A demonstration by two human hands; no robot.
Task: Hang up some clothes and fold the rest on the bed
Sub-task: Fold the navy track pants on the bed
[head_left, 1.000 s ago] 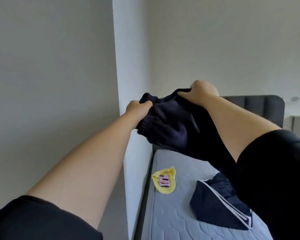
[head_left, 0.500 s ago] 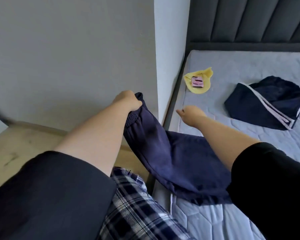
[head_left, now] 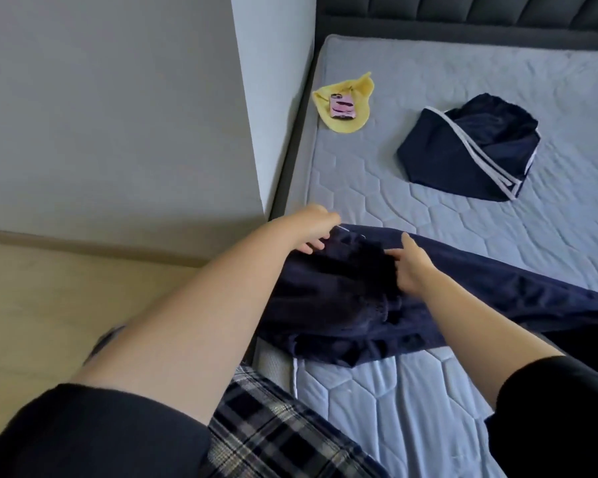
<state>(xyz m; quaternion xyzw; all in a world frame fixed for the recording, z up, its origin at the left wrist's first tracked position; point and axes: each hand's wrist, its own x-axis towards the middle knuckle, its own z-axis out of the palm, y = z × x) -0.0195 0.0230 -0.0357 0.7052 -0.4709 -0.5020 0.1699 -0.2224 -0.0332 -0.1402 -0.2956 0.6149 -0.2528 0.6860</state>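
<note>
1. Two hands work at the near left corner of the bed (head_left: 411,174). The left hand (head_left: 313,232) hovers at the upper end of the navy garment (head_left: 325,315). Motion blur prevents us from telling whether it grips or merely touches.
2. The navy garment lies bunched across the mattress, reaching its left edge.
3. The right hand (head_left: 413,269) has fingers curled into the bunched fabric, thumb raised.
4. Further right, well apart, a striped garment (head_left: 463,153) lies folded.
5. Assessment: we judge the folding step is barely begun. The next move calls for spreading the garment flat, with its edges aligned.
</note>
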